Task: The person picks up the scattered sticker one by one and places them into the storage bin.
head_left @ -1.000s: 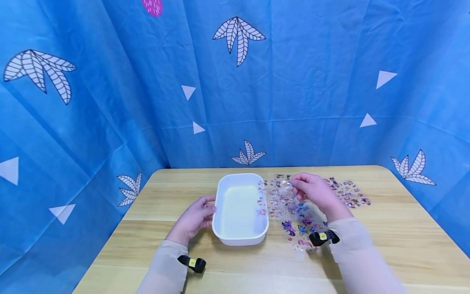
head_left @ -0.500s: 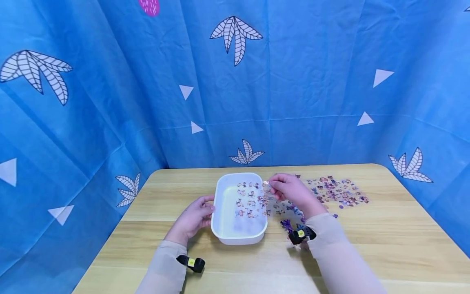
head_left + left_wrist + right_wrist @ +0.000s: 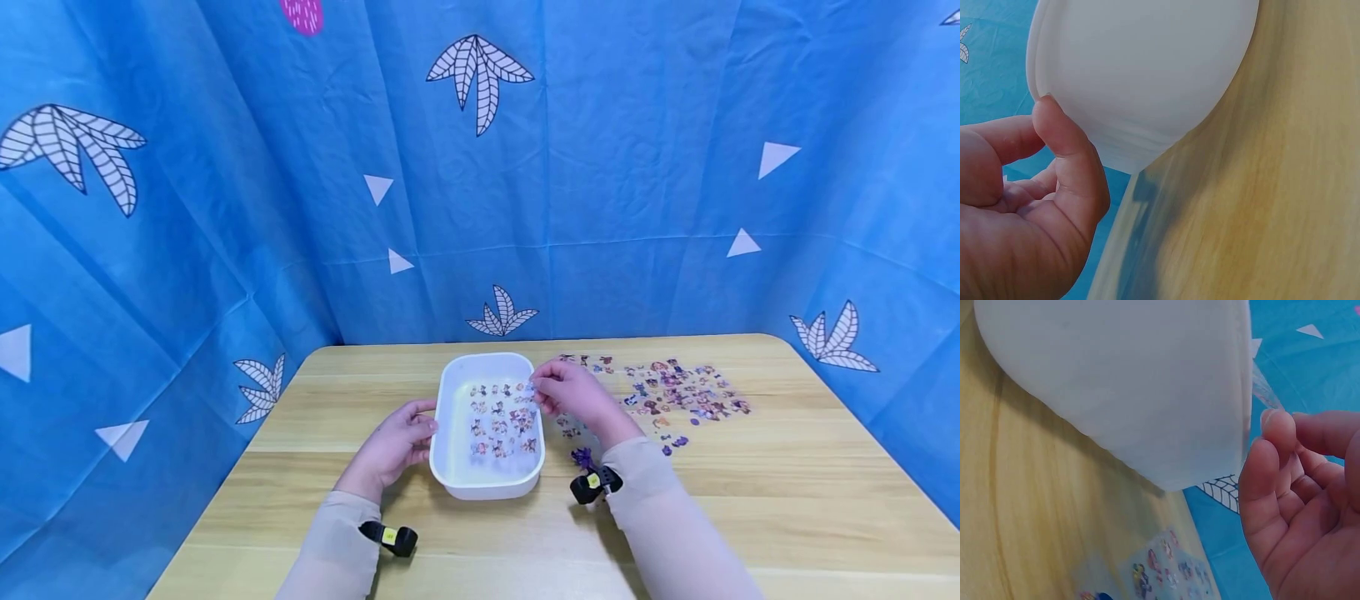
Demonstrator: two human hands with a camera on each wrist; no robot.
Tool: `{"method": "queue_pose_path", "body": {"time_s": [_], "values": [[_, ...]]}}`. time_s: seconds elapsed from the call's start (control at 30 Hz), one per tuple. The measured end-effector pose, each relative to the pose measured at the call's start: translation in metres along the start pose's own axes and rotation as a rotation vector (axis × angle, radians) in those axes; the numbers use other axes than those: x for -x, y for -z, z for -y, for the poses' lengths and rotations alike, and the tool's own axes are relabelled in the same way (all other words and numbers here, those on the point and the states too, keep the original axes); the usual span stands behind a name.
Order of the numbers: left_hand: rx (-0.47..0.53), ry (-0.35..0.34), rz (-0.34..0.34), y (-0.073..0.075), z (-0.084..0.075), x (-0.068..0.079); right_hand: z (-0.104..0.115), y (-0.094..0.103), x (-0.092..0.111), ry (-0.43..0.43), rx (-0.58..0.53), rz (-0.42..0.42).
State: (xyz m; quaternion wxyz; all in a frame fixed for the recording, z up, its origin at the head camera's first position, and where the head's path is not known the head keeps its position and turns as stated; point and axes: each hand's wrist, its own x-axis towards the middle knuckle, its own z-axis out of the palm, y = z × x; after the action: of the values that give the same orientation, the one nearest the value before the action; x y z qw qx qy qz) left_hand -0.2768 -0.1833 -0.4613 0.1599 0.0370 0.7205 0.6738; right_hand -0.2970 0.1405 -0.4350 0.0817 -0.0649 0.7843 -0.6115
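Observation:
A white rectangular plastic tub [image 3: 487,492] stands on the wooden table, its open top facing up. My left hand [image 3: 393,446] holds its left side; in the left wrist view the thumb [image 3: 1054,125] touches the tub's edge. Between thumb and fingers of my right hand [image 3: 577,396] is the corner of a clear sticker sheet [image 3: 498,425] printed with small cartoon figures. The sheet lies over the tub's opening; whether it touches the bottom cannot be told. From the right wrist, only a thin strip of the sheet [image 3: 1264,387] shows beyond the tub wall [image 3: 1116,381].
More clear sticker sheets [image 3: 686,392] lie on the table right of the tub, partly under my right forearm. A purple sticker figure [image 3: 582,457] shows beside the wrist strap [image 3: 596,483]. Blue patterned cloth [image 3: 630,167] hangs behind the wooden table [image 3: 787,467].
My right hand has moved left with the sticker sheet, from above the other sheets to the tub's right rim. The sheet now covers much of the tub's opening. The left hand has stayed put.

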Motion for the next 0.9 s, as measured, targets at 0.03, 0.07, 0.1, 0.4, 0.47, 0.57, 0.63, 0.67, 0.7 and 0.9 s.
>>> {"method": "queue_pose_path", "body": {"time_s": [0.03, 0.07, 0.1, 0.4, 0.47, 0.57, 0.63, 0.67, 0.7, 0.9], "values": [[0.001, 0.000, 0.000, 0.0002, 0.0000, 0.0000, -0.0012, -0.0005, -0.0009, -0.002, 0.002, -0.002], [0.000, -0.001, 0.001, 0.0003, 0.0000, 0.0001, -0.0020, -0.0010, -0.0014, -0.005, 0.003, -0.005], [0.000, 0.000, 0.002, 0.0004, 0.0000, 0.0001, -0.0032, -0.0014, -0.0022, -0.008, 0.003, -0.007], [-0.005, -0.004, 0.000, 0.0013, -0.0018, 0.0012, -0.0105, -0.0052, -0.0068, -0.009, -0.005, -0.003], [-0.007, -0.005, -0.001, 0.0016, -0.0023, 0.0016, -0.0101, -0.0058, -0.0066, -0.008, 0.000, -0.007], [-0.007, -0.010, 0.004, 0.0019, -0.0025, 0.0020, -0.0088, -0.0066, -0.0056, -0.014, 0.003, -0.015], [-0.005, -0.014, 0.012, 0.0019, -0.0026, 0.0023, -0.0080, -0.0069, -0.0045, -0.023, 0.003, -0.019], [-0.004, -0.016, 0.015, 0.0019, -0.0026, 0.0025, -0.0082, -0.0069, -0.0043, -0.027, 0.002, -0.020], [-0.002, -0.015, 0.016, 0.0017, -0.0024, 0.0025, -0.0081, -0.0070, -0.0040, -0.027, 0.005, -0.019], [0.008, -0.015, 0.019, 0.0006, -0.0003, 0.0014, -0.0093, -0.0064, -0.0036, -0.023, 0.007, -0.014]]}}
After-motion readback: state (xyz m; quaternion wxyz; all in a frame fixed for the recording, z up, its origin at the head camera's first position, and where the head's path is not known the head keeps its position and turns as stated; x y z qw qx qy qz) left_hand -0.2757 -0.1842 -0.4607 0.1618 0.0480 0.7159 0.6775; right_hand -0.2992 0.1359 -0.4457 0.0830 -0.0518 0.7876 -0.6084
